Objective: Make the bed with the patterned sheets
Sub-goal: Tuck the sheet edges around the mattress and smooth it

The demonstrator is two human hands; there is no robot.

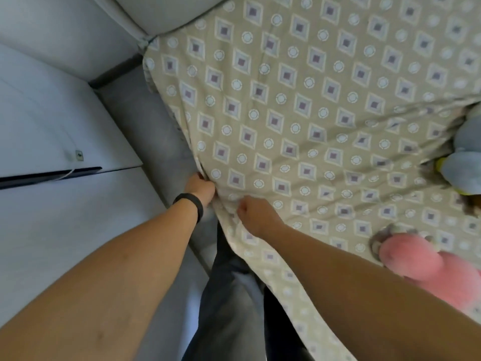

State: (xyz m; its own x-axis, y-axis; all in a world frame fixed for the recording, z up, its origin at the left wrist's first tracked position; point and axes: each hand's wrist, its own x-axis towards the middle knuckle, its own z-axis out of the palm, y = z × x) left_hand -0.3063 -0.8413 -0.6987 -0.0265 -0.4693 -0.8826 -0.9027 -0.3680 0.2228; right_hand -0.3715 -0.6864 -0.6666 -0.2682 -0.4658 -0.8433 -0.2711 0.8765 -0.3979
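The beige cotton sheet printed with diamonds and rings [299, 113] covers the bed across the centre and right of the frame, its edge hanging at lower centre. The left hand [200, 187], with a black wristband [191, 205], pinches that edge against the grey padded bed frame [156, 142]; the right hand [256, 213] is fisted in bunched fabric just beside it. A hard tug could likely drag the far corner loose at upper left, or shift the pink plush toy [426, 269] and grey-blue plush toy [466, 162] at the right edge. No containers are visible.
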